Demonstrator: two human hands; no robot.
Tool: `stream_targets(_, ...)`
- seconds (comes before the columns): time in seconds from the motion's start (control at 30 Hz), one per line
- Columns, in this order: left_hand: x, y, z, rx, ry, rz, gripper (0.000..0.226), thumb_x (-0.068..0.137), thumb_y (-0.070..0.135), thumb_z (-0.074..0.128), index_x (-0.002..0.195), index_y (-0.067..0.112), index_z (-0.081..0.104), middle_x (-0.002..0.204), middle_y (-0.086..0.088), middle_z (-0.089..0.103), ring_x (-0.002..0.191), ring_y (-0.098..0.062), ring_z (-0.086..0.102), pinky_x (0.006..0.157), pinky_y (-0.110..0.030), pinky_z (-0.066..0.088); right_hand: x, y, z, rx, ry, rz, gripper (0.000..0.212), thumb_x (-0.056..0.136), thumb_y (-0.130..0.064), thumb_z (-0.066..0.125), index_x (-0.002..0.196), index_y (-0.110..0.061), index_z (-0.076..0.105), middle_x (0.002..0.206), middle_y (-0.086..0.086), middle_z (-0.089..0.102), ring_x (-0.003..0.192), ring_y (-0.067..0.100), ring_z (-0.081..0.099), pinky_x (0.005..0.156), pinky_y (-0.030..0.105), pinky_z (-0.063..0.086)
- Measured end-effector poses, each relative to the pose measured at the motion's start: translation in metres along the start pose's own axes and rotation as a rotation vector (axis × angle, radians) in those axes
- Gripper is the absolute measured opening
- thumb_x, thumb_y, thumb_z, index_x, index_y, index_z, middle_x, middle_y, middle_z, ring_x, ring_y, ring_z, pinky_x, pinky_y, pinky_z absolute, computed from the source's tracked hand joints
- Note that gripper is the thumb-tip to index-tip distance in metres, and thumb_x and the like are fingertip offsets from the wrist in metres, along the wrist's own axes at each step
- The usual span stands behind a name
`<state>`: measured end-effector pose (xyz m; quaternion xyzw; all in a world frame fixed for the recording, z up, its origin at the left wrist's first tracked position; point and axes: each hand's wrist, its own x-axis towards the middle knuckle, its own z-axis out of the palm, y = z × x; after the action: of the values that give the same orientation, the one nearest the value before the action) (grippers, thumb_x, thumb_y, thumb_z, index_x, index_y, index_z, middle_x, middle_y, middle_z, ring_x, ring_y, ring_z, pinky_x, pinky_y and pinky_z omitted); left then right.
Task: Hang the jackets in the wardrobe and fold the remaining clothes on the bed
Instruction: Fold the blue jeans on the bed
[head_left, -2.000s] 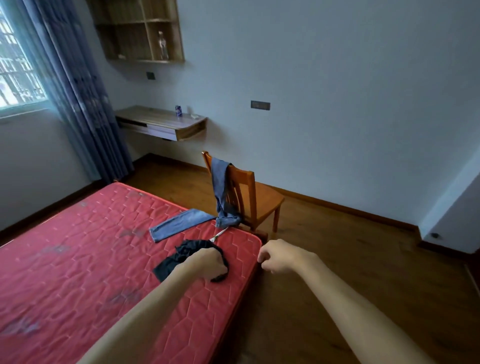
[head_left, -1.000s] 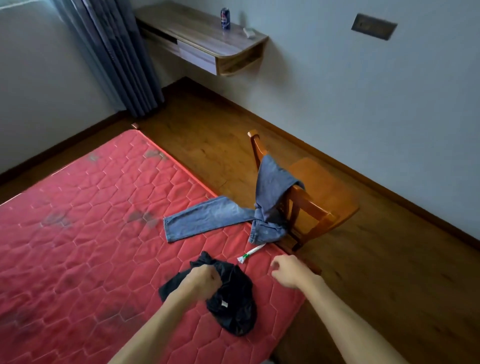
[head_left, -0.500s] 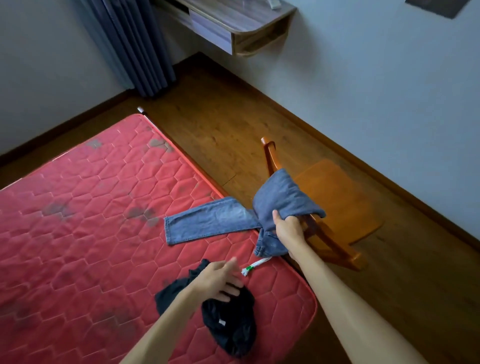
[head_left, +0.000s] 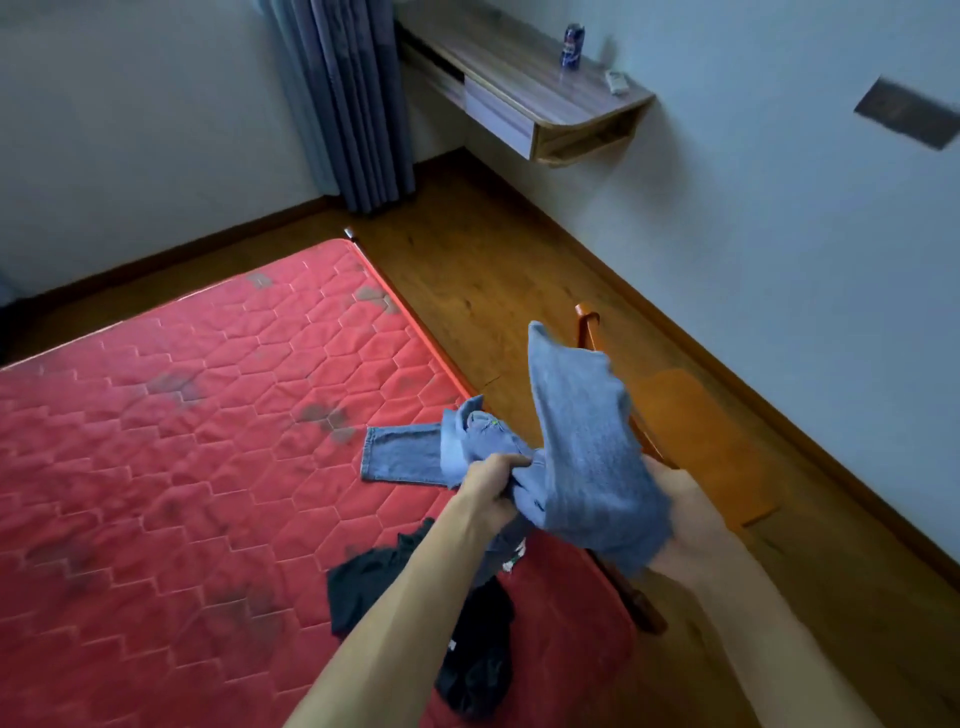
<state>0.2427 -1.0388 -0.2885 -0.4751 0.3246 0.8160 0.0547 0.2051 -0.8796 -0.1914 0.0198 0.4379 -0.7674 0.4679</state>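
- Denim, pale blue: the jeans (head_left: 582, 441) are bunched between both hands over the bed's 3 o'clock edge, lifted clear at the middle.
- One leg of the jeans trails toward 9 o'clock and lies flat on the red mattress (head_left: 208, 467), hem end furthest out. The other leg rises toward 12 o'clock, blurred, its lower end draping over the right wrist.
- Left hand (head_left: 493, 483): fingers curled tight round a wad of denim near the waistband, knuckles up, forearm running in from 6 o'clock.
- Right hand (head_left: 675, 499): only the back of it and the wrist show. The fingers are hidden behind the cloth, so I cannot tell whether they are pinching it or lying loose.
- A black garment (head_left: 467, 665) lies crumpled on the mattress at 6 o'clock of the hands, partly under the left forearm.
- A small white and green item (head_left: 514, 558) peeks out just beside the left forearm; too small to identify.
- A wooden chair (head_left: 691, 431) stands on the floor at 3 o'clock of the jeans, close to the bed's edge, its back partly hidden by the denim.
- At 12 to 1 o'clock a wall-mounted shelf (head_left: 545, 88) carries a blue can (head_left: 572, 45); a grey-blue curtain (head_left: 353, 104) hangs at 11 o'clock.
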Motion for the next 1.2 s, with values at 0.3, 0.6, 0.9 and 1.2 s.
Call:
stream_targets(0.3,-0.085,0.026,-0.102,0.397,-0.057,0.623,0.046,0.077,-0.014,0.043,0.109,0.009,0.067,0.096,-0.013,0.073,0.09,-0.022,0.068,0.083,-0.036,0.055,0.006,0.044,0.002,-0.833,0.514,0.161,0.05,0.098,-0.037,0.058,0.13,0.002,0.057,0.122,0.016,0.063,0.104,0.027,0.061,0.097,0.04,0.047)
stream_targets(0.6,-0.186,0.016,-0.205,1.03,-0.329,0.986,0.009,0.07,0.001,0.057,0.077,0.006,0.059,0.082,0.002,0.058,0.081,-0.009,0.053,0.073,-0.041,0.047,0.044,0.111,0.171,-0.641,0.061,0.11,0.016,0.091,-0.016,0.062,0.075,-0.014,0.063,0.059,-0.006,0.068,0.053,0.005,0.064,0.056,0.018,0.051)
stream_targets(0.9,-0.271,0.089,-0.305,0.624,0.419,1.14,0.065,0.071,0.082,0.055,0.093,0.023,0.07,0.088,0.003,0.072,0.08,-0.005,0.066,0.076,-0.039,0.056,-0.001,0.12,0.259,-0.717,-0.206,-0.192,0.023,0.053,0.0,0.069,0.075,-0.001,0.069,0.071,0.011,0.066,0.068,0.024,0.063,0.064,0.035,0.053)
stream_targets(1.2,-0.323,0.166,-0.282,0.651,0.209,1.227,0.071,0.056,0.064,0.083,0.114,0.027,0.067,0.107,0.009,0.071,0.097,-0.006,0.065,0.094,-0.034,0.053,-0.01,0.091,0.316,-0.854,-0.482,-0.276,0.055,0.042,-0.002,0.075,0.096,0.003,0.067,0.091,0.018,0.071,0.086,0.031,0.067,0.082,0.047,0.055)
